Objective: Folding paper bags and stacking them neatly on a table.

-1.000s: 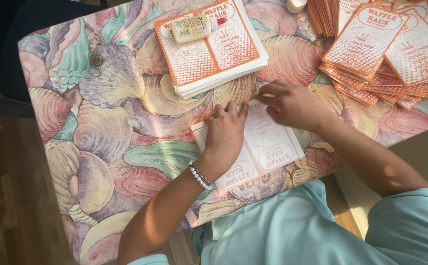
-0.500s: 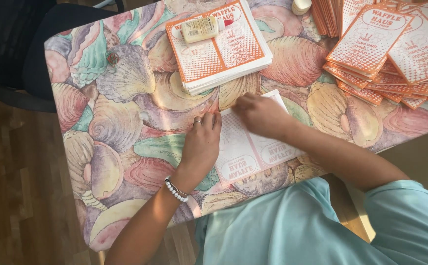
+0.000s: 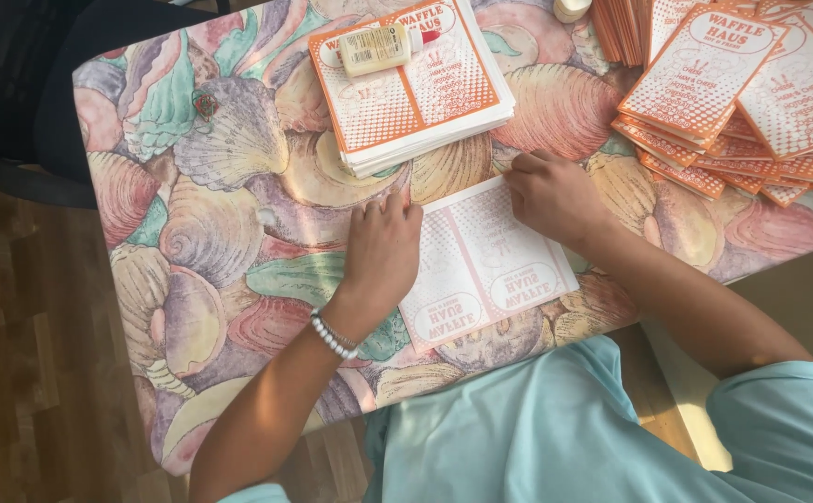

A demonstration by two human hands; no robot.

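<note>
Shell-patterned tablecloth (image 3: 239,214), printed sheet (image 3: 485,265) between flat, empty hands: left (image 3: 380,250), right (image 3: 551,194).

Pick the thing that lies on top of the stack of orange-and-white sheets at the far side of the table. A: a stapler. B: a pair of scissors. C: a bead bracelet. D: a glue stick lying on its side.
D: a pale glue stick with a red end lies flat on the stack of printed sheets; the bead bracelet is on the left hand's wrist.

One head-worn view, looking steeply down from above the person's own lap. Close range: table (image 3: 239,233) fills most of frame, wood floor (image 3: 15,373) at left edge. Far table side sits at frame top.
</note>
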